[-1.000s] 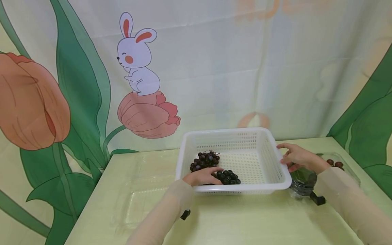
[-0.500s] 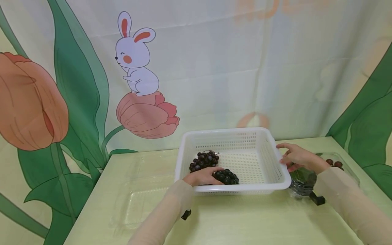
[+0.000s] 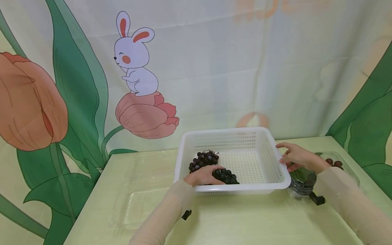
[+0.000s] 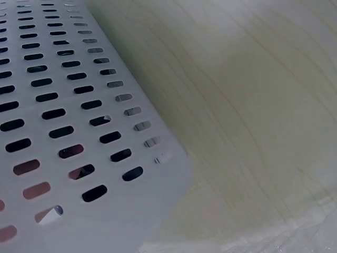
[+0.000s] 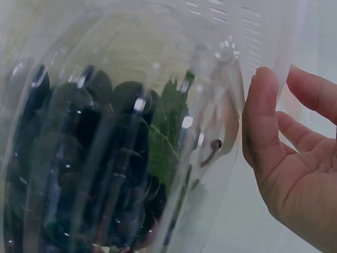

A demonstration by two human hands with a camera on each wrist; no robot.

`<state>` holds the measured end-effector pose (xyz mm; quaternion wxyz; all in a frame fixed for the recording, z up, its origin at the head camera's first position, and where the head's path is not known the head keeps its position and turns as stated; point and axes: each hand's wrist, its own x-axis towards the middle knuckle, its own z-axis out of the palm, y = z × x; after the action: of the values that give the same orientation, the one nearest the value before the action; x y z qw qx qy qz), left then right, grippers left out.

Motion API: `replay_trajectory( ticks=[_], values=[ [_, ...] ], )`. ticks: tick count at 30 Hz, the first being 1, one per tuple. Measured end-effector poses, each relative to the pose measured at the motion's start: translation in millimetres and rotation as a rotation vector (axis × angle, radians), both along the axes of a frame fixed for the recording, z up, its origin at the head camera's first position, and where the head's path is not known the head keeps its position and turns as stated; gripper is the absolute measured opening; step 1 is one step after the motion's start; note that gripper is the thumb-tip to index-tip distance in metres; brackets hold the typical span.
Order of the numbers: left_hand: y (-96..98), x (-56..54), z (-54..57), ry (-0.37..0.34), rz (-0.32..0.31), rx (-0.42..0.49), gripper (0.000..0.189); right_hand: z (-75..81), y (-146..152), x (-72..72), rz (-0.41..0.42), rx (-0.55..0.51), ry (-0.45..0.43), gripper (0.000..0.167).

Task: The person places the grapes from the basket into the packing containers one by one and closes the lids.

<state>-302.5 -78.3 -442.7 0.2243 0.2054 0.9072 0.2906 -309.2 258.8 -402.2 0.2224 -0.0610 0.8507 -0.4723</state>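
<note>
A white perforated plastic basket (image 3: pixel 245 187) stands on the table near the backdrop. Inside its near left part, my left hand (image 3: pixel 202 176) holds a bunch of dark grapes (image 3: pixel 225 176), the fingers hidden behind the fruit and the back of the hand. Just behind lies a second dark bunch of grapes (image 3: pixel 204 159). The basket's holed wall (image 4: pixel 63 113) fills much of the left wrist view, with dark fruit and bits of finger showing through. At the right rim, my right hand (image 3: pixel 295 157) grips the basket between thumb and fingers; the right wrist view shows the hand (image 5: pixel 295 153) there.
Below my right forearm sits a clear plastic container (image 3: pixel 301 185) with dark grapes and a green leaf (image 5: pixel 166 134). Another clear container (image 3: pixel 349 166) with reddish grapes lies farther right. Clear trays (image 3: pixel 131 207) lie on the table's left side. A printed cloth (image 3: pixel 211 75) hangs behind.
The bunch in my left hand has shifted slightly left and up within the basket. My right hand keeps its place on the rim.
</note>
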Motion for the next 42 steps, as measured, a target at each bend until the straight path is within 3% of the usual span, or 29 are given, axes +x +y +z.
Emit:
replay_trajectory(
  ticks=[9, 22, 35, 42],
  values=[
    [-1.2, -0.1, -0.3, 0.005, -0.006, 0.015, 0.066, 1.4, 0, 1.4, 0.003, -0.008, -0.004, 0.072],
    [-1.2, 0.4, 0.0, -0.05, -0.017, 0.045, 0.064, 3.6, -2, 2.8, -0.004, 0.002, -0.004, 0.071],
    [-4.0, 2.0, 1.2, -0.096, 0.048, 0.176, 0.067, 1.3, -2, 1.5, 0.001, 0.005, -0.003, 0.072],
    [-6.3, 0.6, 12.5, -0.081, 0.072, 0.181, 0.066, 0.5, -2, 1.2, 0.001, 0.003, 0.006, 0.072]
  ],
)
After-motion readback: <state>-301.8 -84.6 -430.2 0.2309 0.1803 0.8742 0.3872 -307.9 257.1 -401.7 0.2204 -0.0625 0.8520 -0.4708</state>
